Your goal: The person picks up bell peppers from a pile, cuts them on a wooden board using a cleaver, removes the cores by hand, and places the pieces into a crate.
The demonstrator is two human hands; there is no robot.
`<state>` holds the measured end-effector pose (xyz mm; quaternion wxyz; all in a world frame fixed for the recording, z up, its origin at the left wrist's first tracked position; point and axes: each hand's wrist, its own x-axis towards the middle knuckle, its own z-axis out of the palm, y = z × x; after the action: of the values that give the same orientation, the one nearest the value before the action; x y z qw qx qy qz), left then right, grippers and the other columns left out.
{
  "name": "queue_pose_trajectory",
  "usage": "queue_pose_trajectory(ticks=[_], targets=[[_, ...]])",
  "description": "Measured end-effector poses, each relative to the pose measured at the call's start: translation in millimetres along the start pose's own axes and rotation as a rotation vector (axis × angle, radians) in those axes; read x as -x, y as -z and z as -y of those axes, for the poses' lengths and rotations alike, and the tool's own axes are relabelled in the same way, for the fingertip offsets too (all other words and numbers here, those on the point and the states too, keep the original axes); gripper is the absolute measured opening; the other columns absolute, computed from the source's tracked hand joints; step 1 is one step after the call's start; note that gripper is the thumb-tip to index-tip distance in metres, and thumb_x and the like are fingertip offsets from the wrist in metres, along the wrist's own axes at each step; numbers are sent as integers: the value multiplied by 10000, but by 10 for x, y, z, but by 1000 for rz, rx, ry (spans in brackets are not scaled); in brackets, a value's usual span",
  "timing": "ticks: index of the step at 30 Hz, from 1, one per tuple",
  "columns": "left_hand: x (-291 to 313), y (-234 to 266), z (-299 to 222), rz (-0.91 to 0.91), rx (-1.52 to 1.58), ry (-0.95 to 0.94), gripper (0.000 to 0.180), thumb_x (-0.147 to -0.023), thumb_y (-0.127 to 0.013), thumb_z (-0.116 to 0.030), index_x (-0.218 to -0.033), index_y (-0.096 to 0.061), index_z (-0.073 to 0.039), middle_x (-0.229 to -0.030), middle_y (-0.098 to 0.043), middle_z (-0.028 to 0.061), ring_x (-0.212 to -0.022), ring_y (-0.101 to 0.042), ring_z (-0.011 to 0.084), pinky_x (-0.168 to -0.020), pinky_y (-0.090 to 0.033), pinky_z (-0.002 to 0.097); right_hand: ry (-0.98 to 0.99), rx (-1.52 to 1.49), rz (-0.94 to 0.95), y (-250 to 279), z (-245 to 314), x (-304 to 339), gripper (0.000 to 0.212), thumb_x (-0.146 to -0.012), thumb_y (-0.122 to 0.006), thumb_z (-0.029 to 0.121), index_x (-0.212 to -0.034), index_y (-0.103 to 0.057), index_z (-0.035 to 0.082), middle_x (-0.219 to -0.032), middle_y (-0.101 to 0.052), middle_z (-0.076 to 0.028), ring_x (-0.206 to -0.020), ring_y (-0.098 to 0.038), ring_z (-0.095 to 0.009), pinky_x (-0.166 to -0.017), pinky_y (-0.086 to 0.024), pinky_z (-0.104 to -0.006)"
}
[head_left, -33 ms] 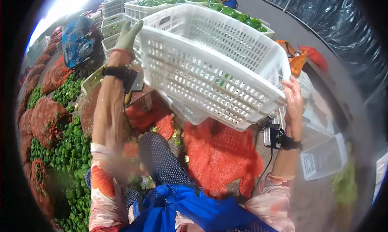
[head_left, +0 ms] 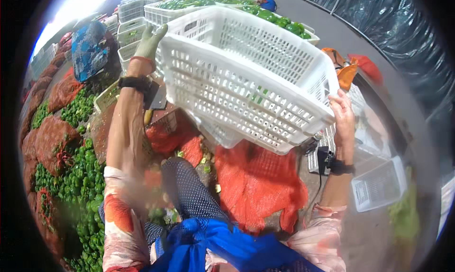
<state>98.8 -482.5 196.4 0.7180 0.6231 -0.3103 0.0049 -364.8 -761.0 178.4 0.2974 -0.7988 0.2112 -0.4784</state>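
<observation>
Nothing has really shifted since the earlier frame: I am still gripping the white perforated plastic crate (head_left: 246,77), tilted and lifted in front of me. My gloved left hand (head_left: 150,42) is clamping its far corner at ten o'clock; my bare right hand (head_left: 342,115) is pinching its near rim at three o'clock. Below, at six o'clock, an orange mesh sack (head_left: 258,182) is lying; green peppers (head_left: 71,172) are piling at eight o'clock. With only fingertips holding on the right, the crate could be slipping down onto the sack.
</observation>
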Motion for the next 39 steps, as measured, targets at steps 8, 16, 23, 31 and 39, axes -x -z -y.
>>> queue_pose_trajectory(ticks=[8, 16, 23, 31, 39], targets=[[-177, -12, 3, 40, -58, 258, 623, -796, -720, -214, -1349, -448, -125, -1213, -554, 141, -1039, -579, 306, -846, -514, 499, -441, -255, 284, 294, -698, -759, 331, -855, -622, 256, -1092, -625, 25, -940, -650, -57, -789, -626, -166, -717, -518, -312], [1065, 114, -241, 95, 114, -113, 643, -818, -677, -189, -1394, -406, -93, -1250, -531, 128, -1087, -558, 243, -895, -503, 376, -543, -321, 166, 476, -358, 794, 479, -793, -514, 6, -1251, -437, -113, -1095, -619, -193, -922, -648, -241, -759, -577, -339], [2438, -391, -525, 256, -8, 8, 647, -806, -639, -42, -1393, -367, -28, -1311, -486, 193, -1102, -578, 280, -932, -514, 324, -691, -108, -269, 1083, 353, 2509, 315, -867, -570, 112, -1117, -521, -72, -872, -630, -139, -733, -651, -163, -561, -542, -276], [3153, -919, -650, 588, 130, 84, 710, -780, -669, -42, -1412, -346, -30, -1318, -467, 205, -1169, -505, 279, -990, -457, 370, -920, -13, -465, 1637, 534, 3718, 389, -777, -481, 5, -1161, -513, -46, -967, -587, -116, -801, -596, -214, -754, -506, -323], [3078, -1060, 195, 636, -140, 158, 703, -838, -646, -96, -1450, -302, -58, -1405, -416, 227, -1209, -496, 305, -1017, -430, 361, -957, -117, -338, 1630, -186, 4118, 324, -866, -552, 36, -1170, -485, -54, -1009, -617, -180, -803, -650, -245, -685, -550, -342]])
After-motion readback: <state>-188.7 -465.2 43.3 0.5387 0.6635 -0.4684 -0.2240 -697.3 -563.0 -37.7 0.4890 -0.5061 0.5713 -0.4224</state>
